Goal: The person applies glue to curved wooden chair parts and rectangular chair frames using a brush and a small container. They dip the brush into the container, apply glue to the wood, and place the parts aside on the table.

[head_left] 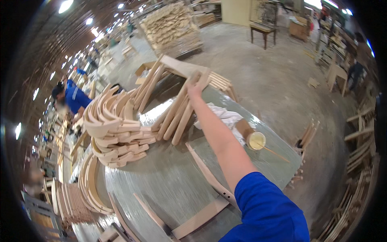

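Apparently, long tan wooden slats [184,123] lean toward one o'clock, likely keeping tops reachable; bare right hand [196,88] there, fingers blurred, cannot tell whether clamped; left hand unseen.

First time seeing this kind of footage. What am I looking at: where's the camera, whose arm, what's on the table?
No robot here: a person works bare-handed. The single picture comes from the left of two fisheye cameras worn on the head and looking down, so straight edges bend near the rim.

The blue-sleeved arm from the lower right appears to be the right one. Its right hand is on the upper ends of long wooden bars; blur hides how firmly it grips. The left hand is out of view.

On the shiny grey-green table are a stack of curved wooden parts, a white cloth and a round container with pale-yellow contents. A co-worker in blue is at the left.
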Demonstrator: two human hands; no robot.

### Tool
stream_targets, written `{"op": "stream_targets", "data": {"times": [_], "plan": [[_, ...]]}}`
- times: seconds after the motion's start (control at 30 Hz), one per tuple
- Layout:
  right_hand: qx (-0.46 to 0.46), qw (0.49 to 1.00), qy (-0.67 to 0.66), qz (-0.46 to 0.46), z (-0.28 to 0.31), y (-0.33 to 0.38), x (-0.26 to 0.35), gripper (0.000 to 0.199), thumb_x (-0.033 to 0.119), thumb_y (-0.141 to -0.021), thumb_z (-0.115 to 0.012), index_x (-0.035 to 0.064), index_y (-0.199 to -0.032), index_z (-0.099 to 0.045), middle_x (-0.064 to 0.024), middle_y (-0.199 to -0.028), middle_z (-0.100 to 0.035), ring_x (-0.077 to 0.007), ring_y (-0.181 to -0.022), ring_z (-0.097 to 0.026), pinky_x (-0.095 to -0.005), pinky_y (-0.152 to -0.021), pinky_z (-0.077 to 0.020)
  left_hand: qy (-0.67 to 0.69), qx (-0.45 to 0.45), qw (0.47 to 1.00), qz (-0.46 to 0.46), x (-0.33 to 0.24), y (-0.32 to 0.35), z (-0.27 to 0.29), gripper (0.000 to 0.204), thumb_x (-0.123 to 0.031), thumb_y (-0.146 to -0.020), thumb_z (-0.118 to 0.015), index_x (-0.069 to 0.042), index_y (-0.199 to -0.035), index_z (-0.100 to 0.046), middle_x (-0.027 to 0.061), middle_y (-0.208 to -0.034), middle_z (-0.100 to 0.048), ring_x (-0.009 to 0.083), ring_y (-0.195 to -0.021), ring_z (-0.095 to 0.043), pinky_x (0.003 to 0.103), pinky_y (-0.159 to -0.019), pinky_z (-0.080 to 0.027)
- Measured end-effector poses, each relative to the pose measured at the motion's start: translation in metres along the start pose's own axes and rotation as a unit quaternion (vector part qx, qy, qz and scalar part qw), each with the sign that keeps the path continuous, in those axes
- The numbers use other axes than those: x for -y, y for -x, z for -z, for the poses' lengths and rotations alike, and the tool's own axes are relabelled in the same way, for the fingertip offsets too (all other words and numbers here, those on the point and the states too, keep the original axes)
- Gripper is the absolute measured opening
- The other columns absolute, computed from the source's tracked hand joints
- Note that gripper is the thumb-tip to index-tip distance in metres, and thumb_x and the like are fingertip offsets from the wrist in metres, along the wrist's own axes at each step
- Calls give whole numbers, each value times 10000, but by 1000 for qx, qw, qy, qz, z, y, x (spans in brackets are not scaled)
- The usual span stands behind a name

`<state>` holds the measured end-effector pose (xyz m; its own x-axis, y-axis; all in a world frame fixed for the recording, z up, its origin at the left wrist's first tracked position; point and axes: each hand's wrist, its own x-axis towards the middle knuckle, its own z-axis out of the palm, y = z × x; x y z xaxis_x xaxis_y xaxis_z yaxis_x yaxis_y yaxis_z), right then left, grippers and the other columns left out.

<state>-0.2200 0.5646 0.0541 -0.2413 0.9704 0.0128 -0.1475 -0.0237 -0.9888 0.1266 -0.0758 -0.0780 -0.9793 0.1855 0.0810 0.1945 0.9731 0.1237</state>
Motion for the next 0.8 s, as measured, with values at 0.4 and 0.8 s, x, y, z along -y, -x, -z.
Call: {"op": "stream_targets", "data": {"times": [0.4, 0.8], "plan": [[143, 957, -169, -188, -15, -39, 8, 273, 325, -757, -691, 139, -872, -528, -9, -634, -490, -126, -469, -448, -238, -381, -336, 87, -20, 991, 101, -4, 33, 26, 578, -303, -735, -640, -49, -1212, -436, 185, -1209, -446, 359, -1115, -446, 438, -920, -384], [239, 920, -285, -126, -68, 14, 18, 227, 192, -806, -658, 64, -949, -535, -46, -891, -543, -162, -786, -535, -370, -725, -484, 75, -45, 986, 143, -17, 34, 50, 561, -272, -690, -683, -38, -1156, -477, 132, -1180, -492, 336, -1094, -466, 444, -921, -377]]}}
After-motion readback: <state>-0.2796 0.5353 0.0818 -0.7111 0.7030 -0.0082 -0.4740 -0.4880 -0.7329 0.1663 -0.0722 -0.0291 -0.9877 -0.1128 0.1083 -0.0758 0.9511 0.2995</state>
